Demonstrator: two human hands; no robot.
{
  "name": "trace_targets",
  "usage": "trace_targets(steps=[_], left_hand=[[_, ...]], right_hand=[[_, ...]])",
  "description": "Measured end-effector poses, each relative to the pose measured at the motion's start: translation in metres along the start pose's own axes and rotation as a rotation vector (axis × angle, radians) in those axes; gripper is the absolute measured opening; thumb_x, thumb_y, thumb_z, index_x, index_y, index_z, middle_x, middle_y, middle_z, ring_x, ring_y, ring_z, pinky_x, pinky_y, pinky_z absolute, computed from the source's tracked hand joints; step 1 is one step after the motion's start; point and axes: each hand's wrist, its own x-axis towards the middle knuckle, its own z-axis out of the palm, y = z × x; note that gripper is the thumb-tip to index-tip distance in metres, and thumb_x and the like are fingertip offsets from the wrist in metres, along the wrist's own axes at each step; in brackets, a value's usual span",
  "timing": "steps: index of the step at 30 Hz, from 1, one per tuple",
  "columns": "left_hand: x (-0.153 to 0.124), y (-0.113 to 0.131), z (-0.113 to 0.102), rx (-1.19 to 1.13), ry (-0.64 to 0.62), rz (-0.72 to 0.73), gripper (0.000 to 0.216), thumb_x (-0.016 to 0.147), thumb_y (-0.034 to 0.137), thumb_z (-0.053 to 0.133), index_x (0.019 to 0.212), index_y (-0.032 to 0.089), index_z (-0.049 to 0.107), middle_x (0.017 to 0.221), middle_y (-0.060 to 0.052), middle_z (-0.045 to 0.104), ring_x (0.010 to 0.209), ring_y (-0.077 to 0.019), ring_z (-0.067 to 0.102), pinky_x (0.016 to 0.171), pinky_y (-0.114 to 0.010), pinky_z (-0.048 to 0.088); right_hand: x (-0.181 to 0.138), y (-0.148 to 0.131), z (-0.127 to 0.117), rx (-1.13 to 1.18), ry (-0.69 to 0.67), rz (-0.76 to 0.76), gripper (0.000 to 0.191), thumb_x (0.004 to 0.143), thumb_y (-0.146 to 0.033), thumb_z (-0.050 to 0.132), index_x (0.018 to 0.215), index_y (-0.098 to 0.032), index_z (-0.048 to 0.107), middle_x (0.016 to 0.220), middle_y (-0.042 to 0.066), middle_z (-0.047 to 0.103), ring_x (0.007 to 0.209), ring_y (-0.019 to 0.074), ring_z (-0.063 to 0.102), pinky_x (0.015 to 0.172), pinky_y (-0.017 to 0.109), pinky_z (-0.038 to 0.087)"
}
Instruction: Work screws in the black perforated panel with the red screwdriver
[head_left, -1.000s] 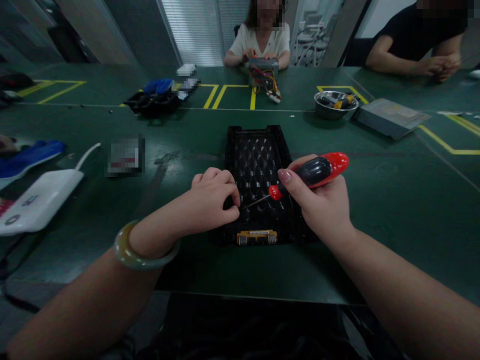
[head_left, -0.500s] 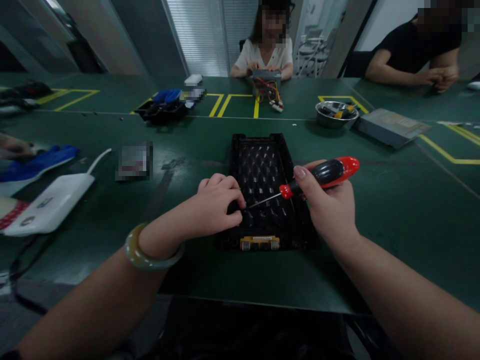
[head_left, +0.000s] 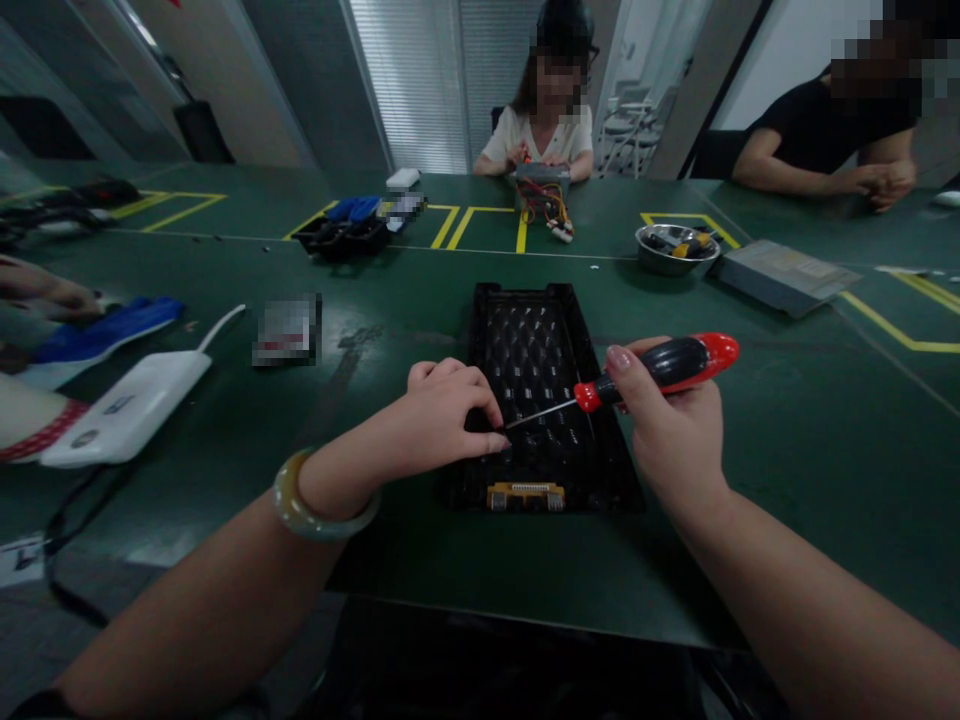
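My right hand [head_left: 679, 430] is wrapped round the red and black handle of a screwdriver [head_left: 679, 365], whose thin shaft slants down to the left. The shaft's tip is at the bent fingertips of my left hand [head_left: 446, 415], thumb and forefinger close together there. What those fingers pinch, if anything, is too small to make out. Beneath both hands lies a black plastic panel [head_left: 529, 345] with a quilted, shiny inside and raised edges. A small orange-brown circuit board [head_left: 526, 497] with metal ports sits at the panel's near end.
Left of me are a white device [head_left: 131, 410] with a cable, a blue glove [head_left: 112, 328] and another person's hand. Farther off are a black tray [head_left: 345, 238], a metal bowl [head_left: 677, 255] of tools and a grey flat case [head_left: 787, 278]. Two people sit across the green table.
The whole view has shifted slightly, so everything appears lower and further right. My left thumb has come a little closer to the screwdriver's tip. The grip on the handle is the same.
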Motion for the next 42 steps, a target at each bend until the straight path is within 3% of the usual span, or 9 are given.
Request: trace_targets(steps=[5, 9, 15, 19, 33, 42], left_hand=[[0.001, -0.001, 0.001, 0.007, -0.018, -0.001, 0.019, 0.088, 0.044, 0.069, 0.092, 0.027, 0.076, 0.110, -0.001, 0.072, 0.119, -0.0293, 0.051, 0.105, -0.049, 0.024], [-0.002, -0.002, -0.006, -0.035, -0.052, 0.009, 0.017, 0.090, 0.044, 0.068, 0.090, 0.031, 0.079, 0.115, 0.000, 0.072, 0.121, -0.0281, 0.051, 0.107, -0.048, 0.025], [-0.008, 0.000, -0.016, -0.134, -0.204, 0.046, 0.012, 0.088, 0.046, 0.072, 0.086, 0.037, 0.081, 0.125, 0.002, 0.068, 0.129, -0.0277, 0.048, 0.112, -0.048, 0.023], [-0.010, 0.002, -0.011, -0.112, -0.264, 0.063, 0.011, 0.087, 0.047, 0.072, 0.085, 0.041, 0.081, 0.128, 0.002, 0.065, 0.133, -0.0293, 0.043, 0.112, -0.052, 0.022], [-0.012, 0.008, -0.007, -0.056, -0.220, 0.030, 0.011, 0.086, 0.044, 0.074, 0.083, 0.034, 0.078, 0.134, -0.001, 0.061, 0.136, -0.0322, 0.039, 0.111, -0.057, 0.022], [-0.012, 0.001, -0.013, -0.061, -0.233, 0.131, 0.018, 0.092, 0.041, 0.064, 0.088, 0.031, 0.079, 0.136, -0.001, 0.062, 0.135, -0.0287, 0.042, 0.114, -0.048, 0.022]], right_hand=[[-0.001, -0.001, 0.000, 0.004, 0.001, -0.005, 0.031, 0.088, -0.048, 0.077, 0.078, -0.020, 0.069, 0.069, -0.002, 0.061, 0.062, 0.0125, 0.054, 0.061, 0.028, 0.046], [0.000, 0.004, 0.000, 0.101, 0.097, -0.031, 0.031, 0.087, -0.050, 0.077, 0.076, -0.022, 0.068, 0.070, -0.002, 0.060, 0.060, 0.0126, 0.051, 0.059, 0.030, 0.044], [0.002, 0.005, -0.002, 0.241, 0.207, -0.150, 0.027, 0.088, -0.042, 0.076, 0.073, -0.024, 0.064, 0.070, 0.001, 0.057, 0.066, 0.0166, 0.053, 0.062, 0.034, 0.042], [0.000, 0.002, -0.002, 0.201, 0.163, -0.133, 0.025, 0.089, -0.042, 0.074, 0.073, -0.026, 0.062, 0.070, 0.001, 0.056, 0.063, 0.0180, 0.052, 0.060, 0.035, 0.042], [-0.003, 0.007, 0.004, 0.179, 0.097, -0.165, 0.029, 0.088, -0.045, 0.075, 0.072, -0.024, 0.062, 0.065, -0.002, 0.052, 0.059, 0.0140, 0.047, 0.054, 0.032, 0.036], [-0.014, -0.008, 0.003, 0.174, 0.025, -0.279, 0.024, 0.087, -0.042, 0.075, 0.074, -0.024, 0.066, 0.069, 0.001, 0.056, 0.062, 0.0163, 0.050, 0.056, 0.036, 0.036]])
